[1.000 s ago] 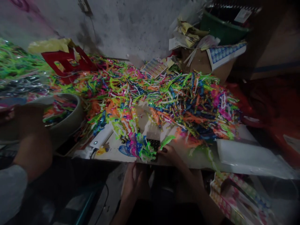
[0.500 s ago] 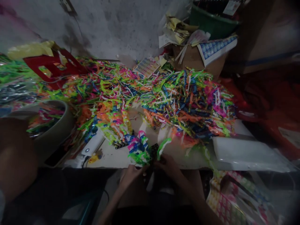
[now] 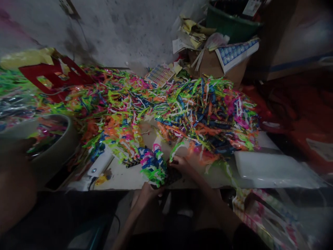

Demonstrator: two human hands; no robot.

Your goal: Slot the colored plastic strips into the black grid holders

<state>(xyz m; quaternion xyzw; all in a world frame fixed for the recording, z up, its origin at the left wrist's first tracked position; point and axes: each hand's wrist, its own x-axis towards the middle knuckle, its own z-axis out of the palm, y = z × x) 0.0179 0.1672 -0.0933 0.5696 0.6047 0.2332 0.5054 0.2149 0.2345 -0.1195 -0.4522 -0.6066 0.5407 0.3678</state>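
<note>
At the near edge of the worktop, my left hand (image 3: 148, 191) is closed around the near end of a dark block (image 3: 173, 175) that looks pitted with small holes. Pink, blue, white and green plastic pieces (image 3: 153, 165) stand in a tight cluster on its left part. My right hand (image 3: 180, 164) is over the block's right side, fingers pinched on a bright green strip piece with white in it (image 3: 176, 150). The strip's lower end is hidden by my fingers. Behind the cluster stands another group of orange, yellow and pink pieces (image 3: 122, 139).
A big heap of colourful strip pieces (image 3: 203, 107) covers the back of the worktop. At left, another person's hand (image 3: 15, 173) reaches into a pale bowl (image 3: 70, 132). Also here are a white device (image 3: 100, 165), a white plastic-wrapped pack (image 3: 270, 168) and a red frame (image 3: 47, 76).
My right hand has moved up and away from the near edge with the green strip piece. The other person's hand has shifted onto the bowl's contents. The camera view has shifted slightly.
</note>
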